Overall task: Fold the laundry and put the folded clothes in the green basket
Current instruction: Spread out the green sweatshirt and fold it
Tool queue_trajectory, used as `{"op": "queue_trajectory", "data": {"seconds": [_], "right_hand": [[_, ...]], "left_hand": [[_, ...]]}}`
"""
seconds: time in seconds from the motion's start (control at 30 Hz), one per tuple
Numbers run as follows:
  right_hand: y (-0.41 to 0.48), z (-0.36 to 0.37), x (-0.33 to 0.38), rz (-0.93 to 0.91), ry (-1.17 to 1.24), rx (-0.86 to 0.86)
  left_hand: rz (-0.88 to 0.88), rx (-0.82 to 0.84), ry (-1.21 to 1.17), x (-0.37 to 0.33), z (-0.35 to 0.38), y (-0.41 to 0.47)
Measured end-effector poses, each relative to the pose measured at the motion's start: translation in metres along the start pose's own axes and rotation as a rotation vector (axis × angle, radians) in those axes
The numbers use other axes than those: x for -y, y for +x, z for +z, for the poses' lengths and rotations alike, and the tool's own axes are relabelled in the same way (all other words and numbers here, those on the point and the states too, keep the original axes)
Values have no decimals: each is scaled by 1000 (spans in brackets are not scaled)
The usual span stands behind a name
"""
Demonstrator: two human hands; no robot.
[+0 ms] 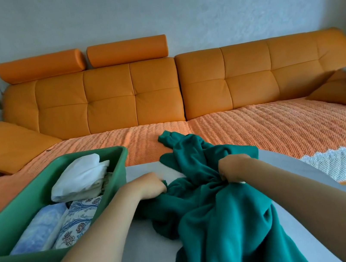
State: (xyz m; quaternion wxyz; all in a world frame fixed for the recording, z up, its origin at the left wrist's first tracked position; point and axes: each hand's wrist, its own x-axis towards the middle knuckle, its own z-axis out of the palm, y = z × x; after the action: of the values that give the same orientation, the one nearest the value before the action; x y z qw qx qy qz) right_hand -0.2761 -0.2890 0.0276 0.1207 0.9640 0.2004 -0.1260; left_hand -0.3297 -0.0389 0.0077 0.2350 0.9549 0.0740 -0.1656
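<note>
A crumpled teal fleece garment (221, 213) lies across the grey table, one end reaching onto the sofa seat. My left hand (151, 186) grips its left edge with curled fingers. My right hand (233, 167) clutches a bunch of the same fabric near the middle. The green basket (114, 169) stands at the left on the table. Inside it lie a folded white piece (79, 177), a pale blue piece (40, 228) and a floral patterned piece (79, 220).
The grey table (128, 255) runs under my arms. Behind it is an orange sofa (134, 96) with an orange knitted throw (258, 131) on the seat, an orange cushion (4, 146) at the left and cushions at the right (342, 90).
</note>
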Motion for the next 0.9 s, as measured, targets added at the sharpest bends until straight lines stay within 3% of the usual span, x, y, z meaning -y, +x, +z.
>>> {"op": "queue_trajectory", "data": {"seconds": [0.1, 0.17, 0.23, 0.33, 0.4, 0.5, 0.57, 0.63, 0.8, 0.9], "right_hand": [[-8, -4, -14, 102, -127, 99], [-13, -13, -12, 68, -153, 51], [-10, -22, -6, -86, 57, -52], [-10, -30, 8, -342, 668, 81], [-8, -27, 7, -348, 751, 15], [-15, -24, -13, -176, 861, -230], [-25, -24, -34, -68, 872, -291], [-39, -27, -57, 16, 639, -218], [-53, -10, -113, 270, 95, 69], [-49, 1, -131, 416, 113, 52]], "left_hand": [[48, -97, -250, -16, 4, -9], [83, -104, -421, -30, 8, -14], [113, -98, -584, -44, 11, -17], [143, -99, -809, -59, 10, -20], [168, -91, -1026, -65, 6, -21], [203, -209, -1248, -65, -7, -20], [173, -289, -1165, -66, -14, -16], [158, -270, -912, -73, -13, -14], [228, 60, -212, -108, 14, -19], [208, 191, 41, -112, 37, -12]]}}
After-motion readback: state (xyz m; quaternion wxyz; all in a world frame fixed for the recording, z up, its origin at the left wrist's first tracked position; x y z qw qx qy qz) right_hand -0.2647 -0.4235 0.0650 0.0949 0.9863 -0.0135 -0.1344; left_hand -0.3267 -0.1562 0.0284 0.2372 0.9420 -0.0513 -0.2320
